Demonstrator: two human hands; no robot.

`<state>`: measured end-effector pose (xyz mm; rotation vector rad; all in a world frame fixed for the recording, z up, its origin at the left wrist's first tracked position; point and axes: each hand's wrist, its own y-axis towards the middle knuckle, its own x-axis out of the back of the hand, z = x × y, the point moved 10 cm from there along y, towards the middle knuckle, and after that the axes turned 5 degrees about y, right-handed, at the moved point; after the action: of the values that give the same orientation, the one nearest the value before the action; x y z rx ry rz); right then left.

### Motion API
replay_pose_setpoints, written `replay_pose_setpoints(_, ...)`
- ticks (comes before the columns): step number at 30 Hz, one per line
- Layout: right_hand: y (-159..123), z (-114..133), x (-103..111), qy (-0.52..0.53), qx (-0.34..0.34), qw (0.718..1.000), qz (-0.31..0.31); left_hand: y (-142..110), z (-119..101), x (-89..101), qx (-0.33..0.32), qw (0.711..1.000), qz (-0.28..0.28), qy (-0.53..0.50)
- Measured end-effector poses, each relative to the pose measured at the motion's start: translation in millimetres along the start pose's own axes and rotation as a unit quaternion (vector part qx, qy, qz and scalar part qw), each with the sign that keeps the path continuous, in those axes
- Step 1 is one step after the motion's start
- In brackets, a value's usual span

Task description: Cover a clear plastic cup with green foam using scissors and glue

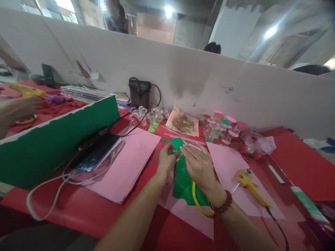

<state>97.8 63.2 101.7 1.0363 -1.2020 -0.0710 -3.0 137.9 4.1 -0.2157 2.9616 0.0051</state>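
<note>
My left hand (167, 161) is closed around a small clear plastic cup (173, 151), mostly hidden by the fingers. A piece of green paper (177, 143) sticks up at its fingertips. Over this piece, my right hand (197, 163) lies with fingers stretched out and side by side, fingertips touching the green edge. Beneath both hands is a larger green sheet (183, 184) on pink paper (193, 219). A yellow loop (195, 198), perhaps a scissors handle, shows beside my right wrist; its other parts are hidden.
A yellow glue gun (251, 186) with a cord rests at right on pink paper. Left are a phone (98, 153), a white cable (56, 195) and a green board (65, 139). Clear cups with coloured discs (225, 127) stand behind. Another person's hand (21, 109) is at far left.
</note>
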Motion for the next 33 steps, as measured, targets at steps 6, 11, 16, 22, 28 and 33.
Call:
replay_pose_setpoints(6,2,0,4,-0.003,-0.003,1.0,-0.009,-2,-3,0.4,0.01,1.0,0.002,-0.01)
replay_pose_setpoints(11,0,-5,1,-0.014,-0.022,1.0,0.002,1,-1,0.1,-0.004,1.0,0.01,-0.019)
replay_pose_setpoints(16,-6,-32,3,0.045,-0.119,0.991,-0.029,4,6,-1.7,-0.001,0.999,0.022,-0.035)
replay_pose_setpoints(22,-21,-73,-2,0.275,-0.322,0.905,-0.047,4,5,-6.8,-0.006,0.996,0.036,-0.079)
replay_pose_setpoints(28,-26,-56,-6,0.344,-0.333,0.877,-0.043,-3,-4,-11.5,-0.016,0.992,0.058,-0.109)
replay_pose_setpoints(33,-30,-44,-11,0.3,-0.306,0.902,-0.038,-10,0,-12.8,-0.031,0.995,0.069,-0.062)
